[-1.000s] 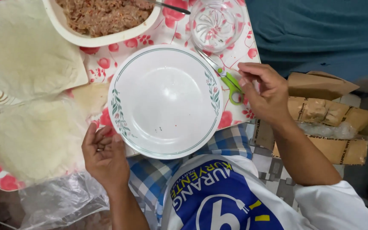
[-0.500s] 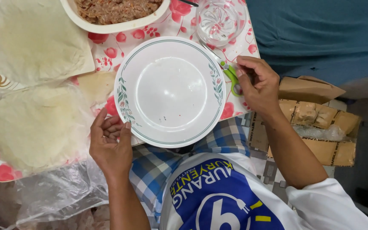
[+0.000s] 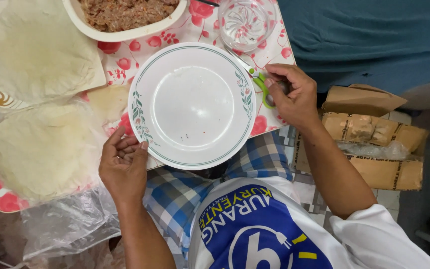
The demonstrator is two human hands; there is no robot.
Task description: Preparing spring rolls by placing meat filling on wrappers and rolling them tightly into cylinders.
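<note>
A white plate (image 3: 193,104) with a green floral rim lies bare on the flowered table (image 3: 202,27). My left hand (image 3: 123,167) rests at the plate's lower left edge, fingers curled against the rim. My right hand (image 3: 290,94) is at the plate's right side, closed on the green handles of a pair of scissors (image 3: 260,84) whose blades point up-left along the rim. Thin round wrappers lie in two stacks (image 3: 36,50) (image 3: 43,149) to the left.
A white dish of minced filling (image 3: 125,15) stands at the top. A small glass bowl of water (image 3: 245,20) is beside it. Plastic sheeting (image 3: 60,224) hangs at the lower left. Cardboard boxes (image 3: 374,139) sit on the floor at right.
The view has shifted, so the plate sits lower in frame. My right hand stays on the scissors beside the plate; my left hand has edged closer to the rim.
</note>
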